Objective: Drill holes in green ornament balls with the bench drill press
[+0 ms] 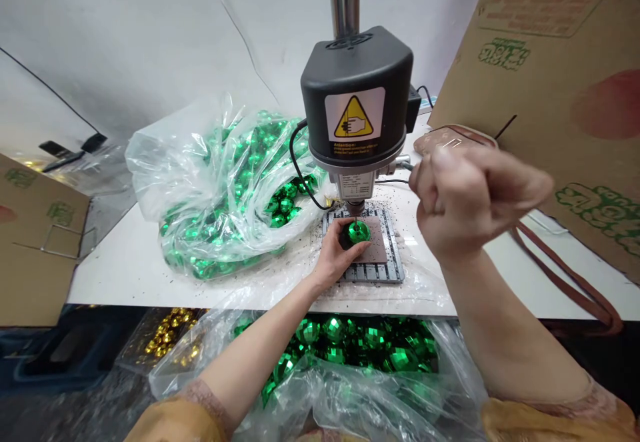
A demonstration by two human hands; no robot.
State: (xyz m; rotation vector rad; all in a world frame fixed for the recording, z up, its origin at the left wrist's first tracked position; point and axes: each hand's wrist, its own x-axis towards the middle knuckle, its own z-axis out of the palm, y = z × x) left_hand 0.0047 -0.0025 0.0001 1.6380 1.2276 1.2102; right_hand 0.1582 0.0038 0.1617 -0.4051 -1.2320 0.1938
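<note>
My left hand [334, 254] curls its thumb and fingers around a shiny green faceted ball [359, 231], pressed down on a brown square pad [379, 250]. The pad lies on the slotted metal base [395, 270] of a small drill press [357, 105]. Its drill bit comes down onto the top of the ball. To the right of the motor head, my right hand [465, 199] is closed around the press's feed lever [404, 163]; most of the lever is hidden by the fingers.
A clear plastic bag [225, 195] of green faceted balls sits left of the press. Another open bag of green balls [370, 345] is below the table's front edge. Cardboard boxes [565, 95] stand at both sides. A brown strap [570, 282] hangs at right. Dark shavings litter the table.
</note>
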